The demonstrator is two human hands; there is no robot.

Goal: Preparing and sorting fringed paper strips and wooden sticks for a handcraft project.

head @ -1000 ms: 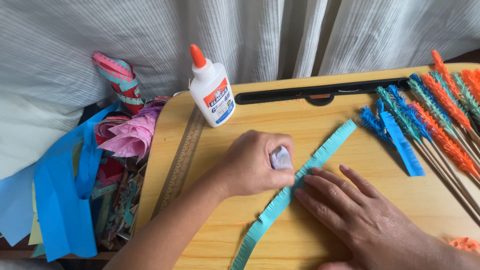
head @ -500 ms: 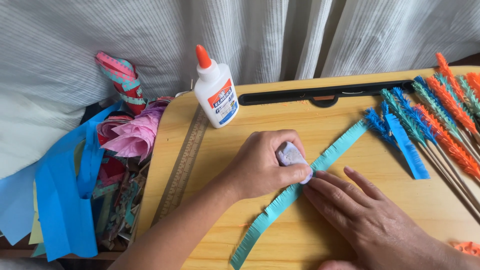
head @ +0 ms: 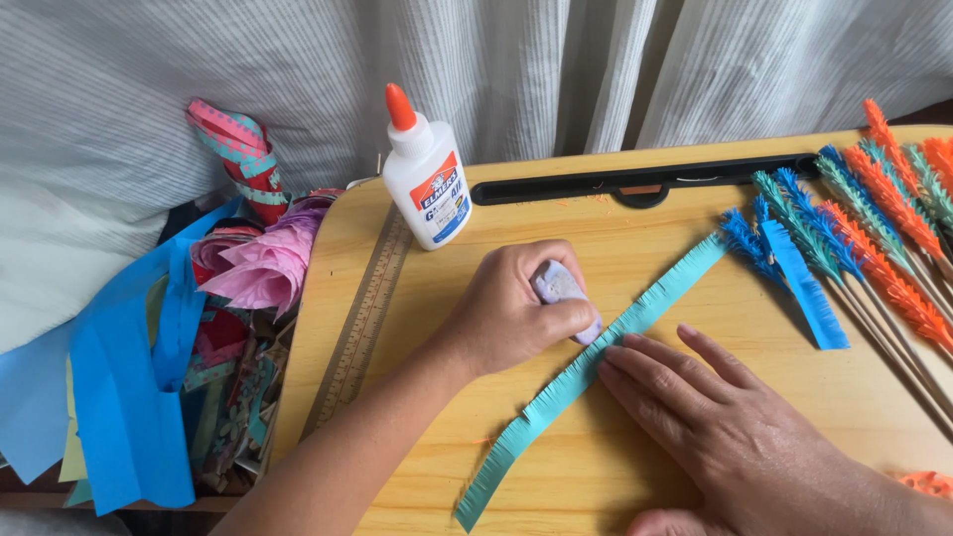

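Observation:
A long teal fringed paper strip (head: 556, 397) lies diagonally across the wooden lap desk (head: 437, 467). My left hand (head: 511, 308) is closed around a small pale lilac glue stick (head: 561, 288), whose tip presses on the strip's middle. Just right of that spot, my right hand (head: 715, 417) lies flat, palm down, its fingertips pinning the strip's edge. A white glue bottle with an orange cap (head: 425, 171) stands upright behind my left hand, untouched.
Fringed paper sticks in blue, teal and orange (head: 874, 238) lie fanned at the desk's right, with a loose blue fringed strip (head: 806, 288). A black slot (head: 635, 181) runs along the back edge. Blue paper sheets (head: 129, 397) and pink patterned scraps (head: 260, 268) pile at the left, beside the desk. A grey curtain hangs behind.
My left hand has slid the glue stick up the strip toward the right. My right hand has shifted slightly right along with it.

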